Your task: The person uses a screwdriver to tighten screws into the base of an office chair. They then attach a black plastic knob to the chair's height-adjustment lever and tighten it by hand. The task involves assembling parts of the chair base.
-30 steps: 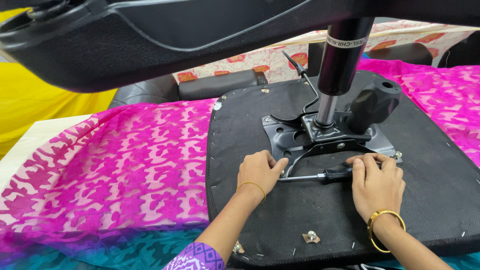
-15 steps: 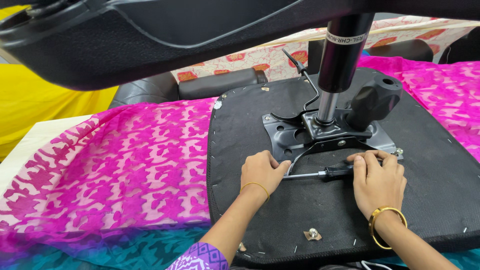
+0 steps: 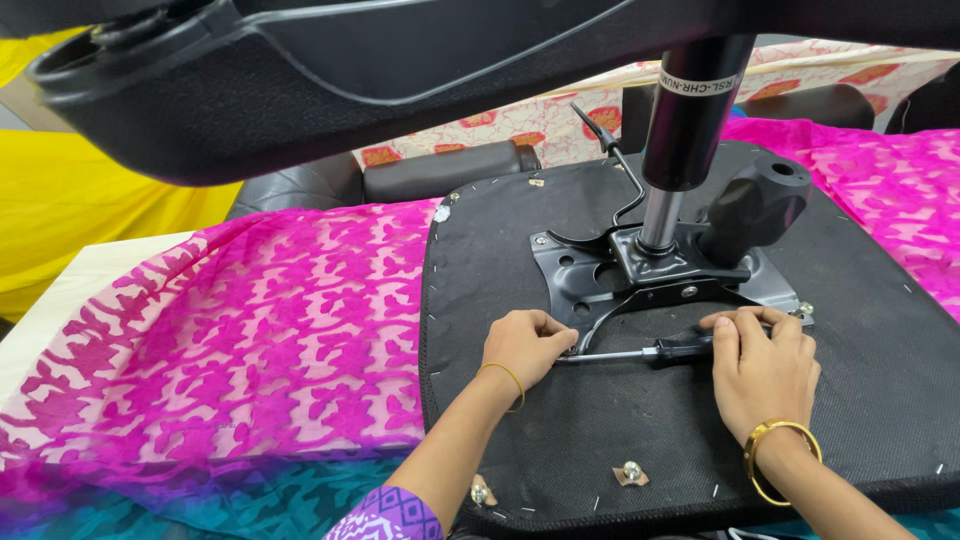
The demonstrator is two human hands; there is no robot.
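An upturned office chair seat [image 3: 560,440] with a black fabric underside lies before me. A black metal mechanism plate [image 3: 590,275] is mounted on it, with a gas-lift column [image 3: 685,130] rising from it and a black knob [image 3: 755,205] beside it. My right hand [image 3: 765,365] grips the black handle of a screwdriver [image 3: 645,353] lying almost flat. My left hand [image 3: 525,345] pinches the shaft near its tip, at the plate's near left corner. Both wrists wear gold bangles.
The chair's star base [image 3: 330,70] looms overhead across the top. Pink patterned cloth [image 3: 260,330] covers the surface to the left and far right. Two small metal fittings [image 3: 630,472] sit on the seat's near edge. A black armrest [image 3: 440,170] lies behind, yellow cloth [image 3: 90,220] at far left.
Both hands and the screwdriver stay at the same spot on the plate's near edge; only a slight shift of the view.
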